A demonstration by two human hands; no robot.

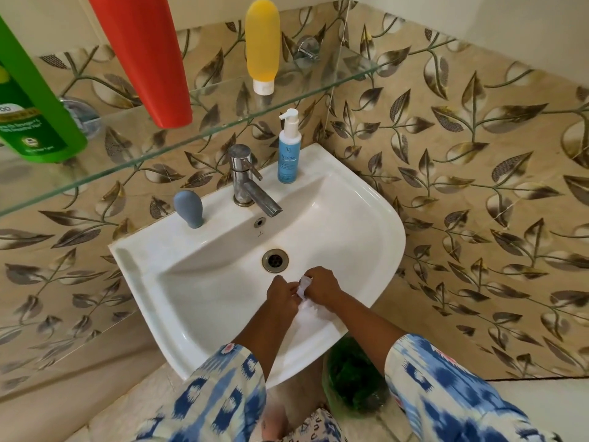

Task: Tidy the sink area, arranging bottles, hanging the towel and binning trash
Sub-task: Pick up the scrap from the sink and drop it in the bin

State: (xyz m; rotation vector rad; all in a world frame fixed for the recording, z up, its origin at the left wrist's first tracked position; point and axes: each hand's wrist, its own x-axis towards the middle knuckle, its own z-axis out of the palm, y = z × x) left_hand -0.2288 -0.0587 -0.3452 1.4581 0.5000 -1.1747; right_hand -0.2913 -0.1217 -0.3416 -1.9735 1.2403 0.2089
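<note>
Over the front of the white sink, my left hand and my right hand meet, both pinching a small crumpled white scrap of paper. A blue pump bottle stands on the sink's back rim right of the tap. A small grey-blue bottle stands left of the tap. On the glass shelf above stand a yellow tube, a red bottle and a green bottle.
A bin lined with a green bag sits on the floor under the sink's right front edge. Leaf-patterned tiles cover the walls on both sides. The drain lies just beyond my hands.
</note>
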